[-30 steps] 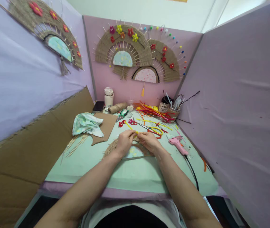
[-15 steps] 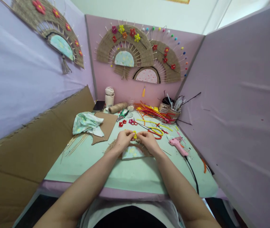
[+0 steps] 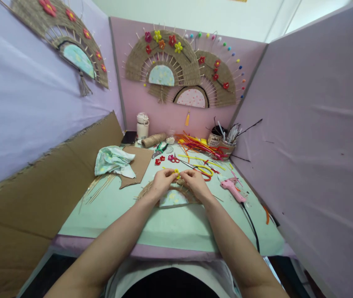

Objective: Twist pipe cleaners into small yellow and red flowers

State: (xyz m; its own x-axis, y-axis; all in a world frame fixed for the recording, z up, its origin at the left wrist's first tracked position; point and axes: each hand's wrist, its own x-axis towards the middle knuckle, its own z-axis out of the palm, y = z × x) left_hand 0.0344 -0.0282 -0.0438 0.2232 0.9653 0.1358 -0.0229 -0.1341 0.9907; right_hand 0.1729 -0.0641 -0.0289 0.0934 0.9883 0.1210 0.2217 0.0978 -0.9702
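My left hand (image 3: 161, 182) and my right hand (image 3: 195, 182) meet over the middle of the table, fingertips pinched together on a small yellow pipe-cleaner loop (image 3: 176, 171). Under both hands lies a half-round woven jute fan (image 3: 171, 198) with a pale blue centre. Much of the fan's upper rim is hidden by my hands.
A pink glue gun (image 3: 232, 189) with a black cord lies to the right. Scissors (image 3: 201, 169), red and yellow pipe cleaners (image 3: 199, 147), twine spool (image 3: 153, 140), a cloth (image 3: 114, 162) on cardboard and wooden skewers (image 3: 100, 189) surround the fan. Finished fans (image 3: 164, 66) hang on the walls.
The straight yellow pipe cleaner seen a second ago is now curled into a small loop between my fingertips. My hands have stayed over the fan.
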